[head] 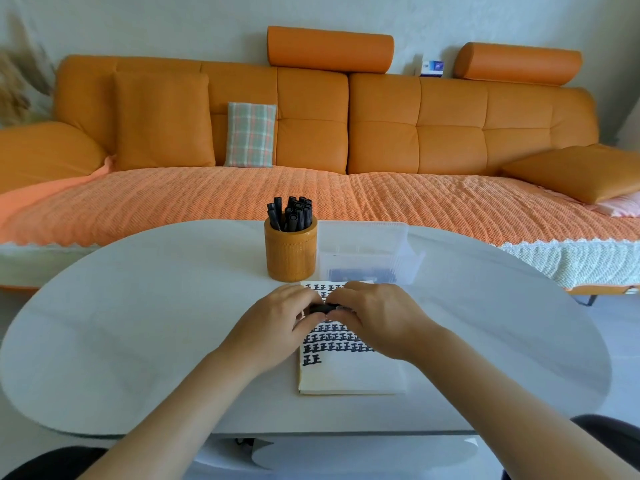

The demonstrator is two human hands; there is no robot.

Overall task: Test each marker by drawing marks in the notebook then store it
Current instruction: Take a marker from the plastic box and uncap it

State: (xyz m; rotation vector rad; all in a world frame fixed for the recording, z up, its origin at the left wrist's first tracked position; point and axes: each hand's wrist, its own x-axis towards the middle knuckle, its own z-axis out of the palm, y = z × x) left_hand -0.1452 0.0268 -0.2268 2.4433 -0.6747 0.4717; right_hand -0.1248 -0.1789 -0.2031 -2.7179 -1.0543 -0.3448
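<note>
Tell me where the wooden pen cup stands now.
In the head view, the wooden pen cup stands near the far edge of the table, left of the clear plastic box and behind the notebook, holding black markers.

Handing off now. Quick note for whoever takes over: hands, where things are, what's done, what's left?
Hands: left hand and right hand both grip one black marker over the notebook; can't tell whether they are capping or uncapping it.
Things: the cup full of markers stands behind the notebook, with the clear box to its right; the box's contents are blurred.
Done: rows of marks fill the upper page.
Left: the lower page is blank; the held marker is not stored, and the cup's markers likely still need testing.
</note>
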